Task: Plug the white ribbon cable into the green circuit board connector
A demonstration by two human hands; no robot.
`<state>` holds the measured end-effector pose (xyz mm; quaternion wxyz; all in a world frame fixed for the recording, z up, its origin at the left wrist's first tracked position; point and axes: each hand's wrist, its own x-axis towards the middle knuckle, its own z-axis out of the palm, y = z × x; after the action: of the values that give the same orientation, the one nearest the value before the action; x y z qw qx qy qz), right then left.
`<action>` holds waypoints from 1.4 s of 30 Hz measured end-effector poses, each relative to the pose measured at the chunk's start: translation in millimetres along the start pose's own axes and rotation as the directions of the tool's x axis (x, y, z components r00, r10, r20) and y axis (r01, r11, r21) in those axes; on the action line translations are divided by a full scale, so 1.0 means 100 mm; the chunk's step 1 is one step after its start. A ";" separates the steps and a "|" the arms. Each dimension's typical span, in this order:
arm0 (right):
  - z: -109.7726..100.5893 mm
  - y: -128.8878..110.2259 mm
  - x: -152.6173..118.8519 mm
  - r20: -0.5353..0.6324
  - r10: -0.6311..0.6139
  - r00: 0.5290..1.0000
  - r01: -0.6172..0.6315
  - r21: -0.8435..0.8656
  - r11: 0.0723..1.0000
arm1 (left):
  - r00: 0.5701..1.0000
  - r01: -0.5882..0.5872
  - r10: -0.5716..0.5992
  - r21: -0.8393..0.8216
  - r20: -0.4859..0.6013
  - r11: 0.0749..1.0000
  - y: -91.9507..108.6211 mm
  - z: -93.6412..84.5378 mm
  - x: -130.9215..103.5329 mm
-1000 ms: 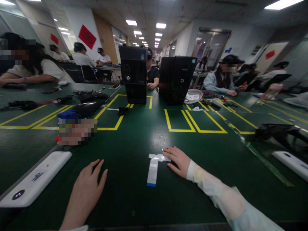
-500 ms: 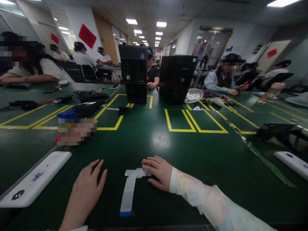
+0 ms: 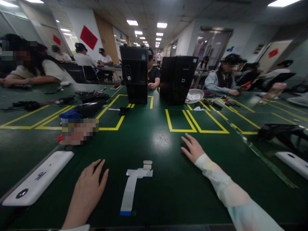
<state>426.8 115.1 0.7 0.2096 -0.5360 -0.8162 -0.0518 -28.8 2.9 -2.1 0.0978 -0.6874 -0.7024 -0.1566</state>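
Note:
A flat white ribbon cable (image 3: 129, 195) lies folded on the green table in front of me. Its near end has a blue strip, and a small pale connector (image 3: 147, 162) sits at its far end. To the left of the cable, my left hand (image 3: 89, 184) rests with fingers apart and nothing in them. My right hand (image 3: 192, 148) is well to the right of the cable and farther forward, fingers spread and holding nothing. A pale sleeve covers that arm.
Two black computer towers (image 3: 134, 77) (image 3: 178, 80) stand at the back. White power banks or similar devices (image 3: 38, 179) (image 3: 292, 163) lie at both sides. Cables (image 3: 29, 105), a white basket (image 3: 194, 95) and yellow tape outlines (image 3: 183, 130) are on the table (image 3: 158, 199). Several people sit around.
My right hand has let go of the cable's far end and moved right and forward, uncovering the connector. My left hand has stayed nearly in place.

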 end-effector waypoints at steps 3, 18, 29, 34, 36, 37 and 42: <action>-0.17 0.70 -0.16 -0.112 0.428 0.897 -0.443 -0.194 0.876 | 1.000 0.005 -0.005 -0.004 0.018 1.000 -0.02 0.01 0.01; -0.74 1.42 -0.81 -0.157 0.890 0.428 -0.878 -0.307 0.367 | 0.999 0.034 -0.034 0.004 0.038 0.999 -0.03 0.00 0.00; -0.71 1.49 -0.81 -0.147 0.930 0.336 -0.902 -0.334 0.273 | 1.000 -0.003 0.003 0.015 0.006 1.000 0.00 -0.02 0.02; -0.74 1.40 -0.80 -0.112 0.926 0.361 -0.881 -0.365 0.300 | 0.999 0.018 -0.019 0.021 0.035 1.000 0.03 -0.04 0.00; -0.74 1.36 -0.80 -0.090 0.915 0.393 -0.864 -0.377 0.334 | 0.999 0.022 -0.023 0.021 0.039 1.000 0.04 -0.05 0.00; -0.74 1.33 -0.81 -0.079 0.906 0.416 -0.852 -0.382 0.358 | 0.999 0.024 -0.025 0.021 0.043 0.999 0.04 -0.05 0.00; -0.71 1.23 -0.85 -0.002 0.824 0.566 -0.758 -0.394 0.520 | 0.998 0.023 -0.024 0.019 0.051 1.000 0.03 -0.06 0.00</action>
<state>586.8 72.1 14.2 0.0339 -0.8793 -0.4729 -0.0449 -26.2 1.1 3.6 0.0842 -0.6821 -0.7141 -0.1333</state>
